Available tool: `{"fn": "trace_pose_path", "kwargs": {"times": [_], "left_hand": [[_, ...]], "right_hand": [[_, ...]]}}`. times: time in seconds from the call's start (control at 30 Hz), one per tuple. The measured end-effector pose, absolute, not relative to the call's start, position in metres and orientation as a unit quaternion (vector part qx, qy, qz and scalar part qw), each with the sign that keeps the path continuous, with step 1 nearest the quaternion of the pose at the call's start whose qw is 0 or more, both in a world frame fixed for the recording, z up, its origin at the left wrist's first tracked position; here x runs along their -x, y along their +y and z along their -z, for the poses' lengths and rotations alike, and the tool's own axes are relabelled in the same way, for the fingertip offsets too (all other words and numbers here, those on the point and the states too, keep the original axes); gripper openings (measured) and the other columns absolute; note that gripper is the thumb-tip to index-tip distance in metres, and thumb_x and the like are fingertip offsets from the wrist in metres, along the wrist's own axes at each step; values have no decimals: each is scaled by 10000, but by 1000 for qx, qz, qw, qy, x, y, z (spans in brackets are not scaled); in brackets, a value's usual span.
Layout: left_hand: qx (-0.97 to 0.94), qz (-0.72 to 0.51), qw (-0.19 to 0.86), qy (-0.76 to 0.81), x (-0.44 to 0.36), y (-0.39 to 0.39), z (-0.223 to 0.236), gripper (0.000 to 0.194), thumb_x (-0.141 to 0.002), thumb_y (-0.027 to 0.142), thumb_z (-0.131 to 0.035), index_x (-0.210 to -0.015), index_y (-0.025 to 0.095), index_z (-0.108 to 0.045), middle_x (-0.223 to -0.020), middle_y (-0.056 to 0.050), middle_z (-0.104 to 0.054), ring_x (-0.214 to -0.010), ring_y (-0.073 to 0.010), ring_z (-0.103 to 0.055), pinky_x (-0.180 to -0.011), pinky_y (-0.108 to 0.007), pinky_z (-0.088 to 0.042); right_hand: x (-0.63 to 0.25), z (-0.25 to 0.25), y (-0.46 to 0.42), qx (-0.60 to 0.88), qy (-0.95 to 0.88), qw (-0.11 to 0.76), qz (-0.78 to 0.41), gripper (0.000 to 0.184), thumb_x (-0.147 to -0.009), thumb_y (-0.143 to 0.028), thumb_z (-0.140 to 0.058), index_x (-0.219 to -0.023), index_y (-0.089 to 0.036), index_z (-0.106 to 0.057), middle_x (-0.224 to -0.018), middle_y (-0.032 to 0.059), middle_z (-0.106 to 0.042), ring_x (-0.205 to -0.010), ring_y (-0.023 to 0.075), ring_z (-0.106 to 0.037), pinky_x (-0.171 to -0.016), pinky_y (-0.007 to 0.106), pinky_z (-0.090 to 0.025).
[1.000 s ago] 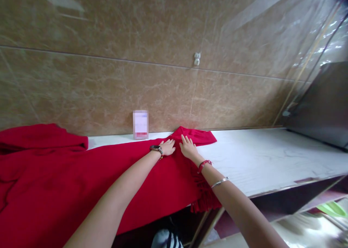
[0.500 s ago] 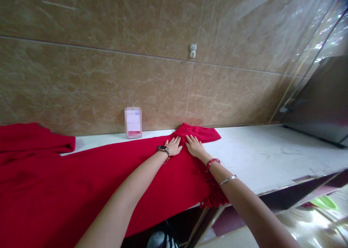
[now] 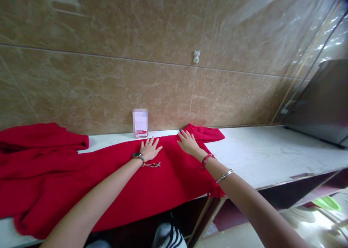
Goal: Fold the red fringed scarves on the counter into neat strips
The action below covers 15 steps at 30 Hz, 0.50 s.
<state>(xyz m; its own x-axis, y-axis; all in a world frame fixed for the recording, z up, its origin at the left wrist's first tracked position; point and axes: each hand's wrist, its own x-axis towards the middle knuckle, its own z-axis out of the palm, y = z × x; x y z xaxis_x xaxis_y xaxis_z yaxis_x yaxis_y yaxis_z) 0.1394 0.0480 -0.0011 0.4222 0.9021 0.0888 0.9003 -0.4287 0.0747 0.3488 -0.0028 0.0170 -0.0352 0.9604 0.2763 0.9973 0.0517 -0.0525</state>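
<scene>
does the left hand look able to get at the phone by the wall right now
Probably yes: the left hand is spread on the red cloth, close to the phone, and nothing visible stands up between them.

2 hands (image 3: 150,150) (image 3: 188,143), 1 garm. (image 3: 163,183), 1 ph. (image 3: 140,123)

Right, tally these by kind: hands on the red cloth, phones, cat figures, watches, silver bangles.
Hands on the red cloth: 2 (left hand, right hand)
Phone: 1
Cat figure: 1
Watch: 1
Silver bangle: 1
Total: 6
</scene>
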Motion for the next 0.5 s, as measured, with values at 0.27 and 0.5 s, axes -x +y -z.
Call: {"fn": "trace_pose_path", "kwargs": {"times": [0.27,0.5], "left_hand": [[-834,16,2,552,18,49,3,558,-895,458,-187,-1404,229,-210,-1481,-66,-116,-1342,-258,-136,-1032,-494,-175],[-832,14,-3,554,34,43,6,548,-904,478,-173,-1399,249,-226,-1479,-68,-131,-1343,-259,-132,-1039,-480,-163]], "right_hand": [[-233,11,-8,625,-771,112,-38,532,-900,-481,-254,-1362,-223,-314,-1435,87,-290,-1316,274,-206,-1026,521,-179],[-227,12,-4,635,-768,67,-53,604,-872,-563,-251,-1379,-237,-282,-1452,85,-248,-1315,310,-185,-1019,531,-182]]}}
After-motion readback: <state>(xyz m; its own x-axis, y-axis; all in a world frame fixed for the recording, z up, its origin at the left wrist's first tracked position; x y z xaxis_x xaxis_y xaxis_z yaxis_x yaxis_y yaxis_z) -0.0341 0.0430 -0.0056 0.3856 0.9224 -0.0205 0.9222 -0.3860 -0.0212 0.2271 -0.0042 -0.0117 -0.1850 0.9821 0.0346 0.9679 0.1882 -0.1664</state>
